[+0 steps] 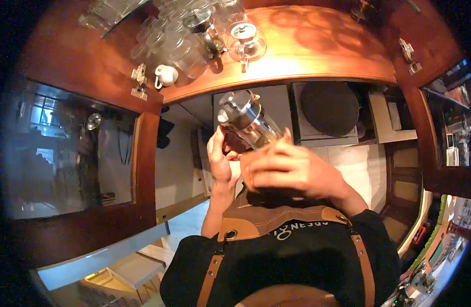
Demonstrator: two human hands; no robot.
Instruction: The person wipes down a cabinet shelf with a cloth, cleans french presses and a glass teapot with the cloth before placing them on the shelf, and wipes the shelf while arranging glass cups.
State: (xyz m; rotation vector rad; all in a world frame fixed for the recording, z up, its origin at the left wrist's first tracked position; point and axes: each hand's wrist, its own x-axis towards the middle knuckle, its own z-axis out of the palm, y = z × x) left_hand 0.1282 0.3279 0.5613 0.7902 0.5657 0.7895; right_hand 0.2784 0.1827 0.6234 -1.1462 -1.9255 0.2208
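A glass French press with a shiny metal lid and band is tilted in front of my chest, above the floor. My left hand is closed at its left side, thumb and fingers up near the lid end. Across its lower end lies my right hand, fingers bent around the glass and slightly smeared by motion. The base of the press is hidden behind my right hand.
A wooden cabinet shelf lies ahead, bearing several glass jars, another French press, a glass cup with a metal top and a small white jug. Glazed doors stand open at the sides. A dark round stool is below.
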